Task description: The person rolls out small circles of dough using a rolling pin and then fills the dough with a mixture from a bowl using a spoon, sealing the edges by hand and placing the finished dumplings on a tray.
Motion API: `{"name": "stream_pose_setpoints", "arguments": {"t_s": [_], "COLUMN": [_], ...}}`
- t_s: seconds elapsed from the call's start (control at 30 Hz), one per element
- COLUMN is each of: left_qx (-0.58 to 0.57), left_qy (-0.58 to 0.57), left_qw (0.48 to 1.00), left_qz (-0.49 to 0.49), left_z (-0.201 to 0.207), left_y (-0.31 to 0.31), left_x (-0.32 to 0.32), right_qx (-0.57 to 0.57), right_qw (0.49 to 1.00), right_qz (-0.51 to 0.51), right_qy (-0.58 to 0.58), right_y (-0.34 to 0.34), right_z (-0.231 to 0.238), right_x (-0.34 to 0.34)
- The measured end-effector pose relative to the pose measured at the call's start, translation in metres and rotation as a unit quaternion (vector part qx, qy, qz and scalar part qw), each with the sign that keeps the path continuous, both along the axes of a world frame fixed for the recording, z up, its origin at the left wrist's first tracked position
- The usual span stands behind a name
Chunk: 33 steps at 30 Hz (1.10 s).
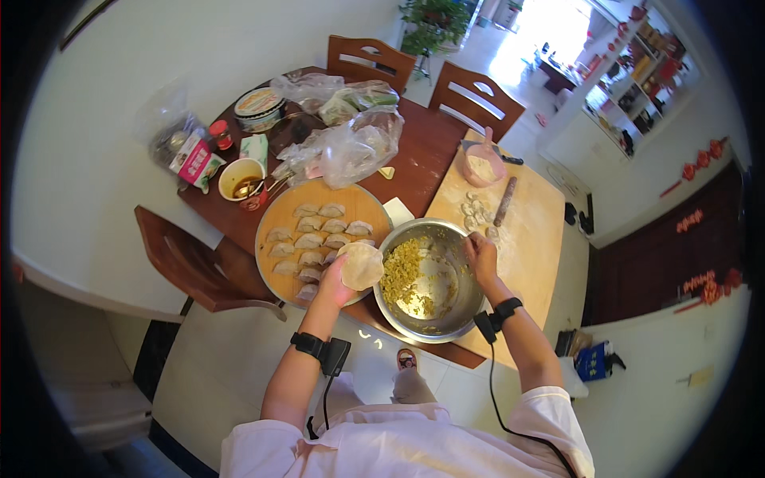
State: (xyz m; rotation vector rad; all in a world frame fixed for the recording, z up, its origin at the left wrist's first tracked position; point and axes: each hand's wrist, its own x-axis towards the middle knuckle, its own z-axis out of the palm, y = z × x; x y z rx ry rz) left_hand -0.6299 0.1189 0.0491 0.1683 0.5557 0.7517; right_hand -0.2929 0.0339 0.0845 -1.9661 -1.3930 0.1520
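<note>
A round, flat dumpling wrapper (363,267) lies across the fingers of my left hand (337,285), held at the left rim of the steel mixing bowl (464,312). Chopped yellow-green filling (402,271) covers the bowl's left side; bare metal shows on the right. My right hand (480,256) is closed at the bowl's right rim; what its fingers grip is hidden. Several folded dumplings (309,240) sit in rows on the round wooden board (275,215), partly behind my left hand.
Right of the bowl, a floured board (538,231) bears a rolling pin (504,201), small dough pieces (476,211), a pink flour bowl (484,167) and a dark-handled knife (510,159). Plastic bags (358,143), a tin (260,110) and a white bowl (241,177) stand farther back. A chair (187,259) is left.
</note>
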Motion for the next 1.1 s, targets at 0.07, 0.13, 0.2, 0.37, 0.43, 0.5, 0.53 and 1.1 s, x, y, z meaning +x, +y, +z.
{"name": "stream_pose_setpoints", "arguments": {"t_s": [0.07,0.13,0.2,0.37,0.43,0.5,0.53,1.1], "left_qx": [0.042,-0.002,-0.038,-0.067,-0.038,-0.015,-0.015,-0.004], "left_qy": [-0.022,-0.058,-0.057,-0.003,-0.013,-0.018,-0.009,-0.009], "left_qw": [0.998,0.997,0.995,0.996,0.998,0.998,0.998,0.998], "left_qz": [-0.031,-0.059,-0.074,-0.054,-0.05,-0.05,-0.053,-0.058], "left_z": [-0.014,-0.025,-0.031,-0.028,-0.025,-0.025,-0.026,-0.025], "left_y": [0.015,0.024,0.027,0.021,0.021,0.022,0.023,0.014], "left_x": [0.003,0.009,0.014,0.017,0.016,0.015,0.016,0.013], "right_qx": [-0.018,-0.014,-0.111,-0.304,-0.259,-0.208,-0.164,-0.179], "right_qw": [0.999,0.997,0.986,0.949,0.965,0.978,0.985,0.976], "right_qz": [-0.046,-0.036,-0.045,0.003,0.021,0.002,0.019,0.008], "right_qy": [-0.006,0.07,0.119,0.085,0.042,0.033,0.044,-0.121], "right_y": [0.003,0.0,-0.007,-0.021,-0.021,-0.021,-0.021,-0.055], "right_z": [-0.011,-0.016,-0.017,-0.029,-0.04,-0.049,-0.052,-0.032], "right_x": [-0.006,-0.01,-0.009,-0.004,-0.009,-0.016,-0.02,-0.065]}}
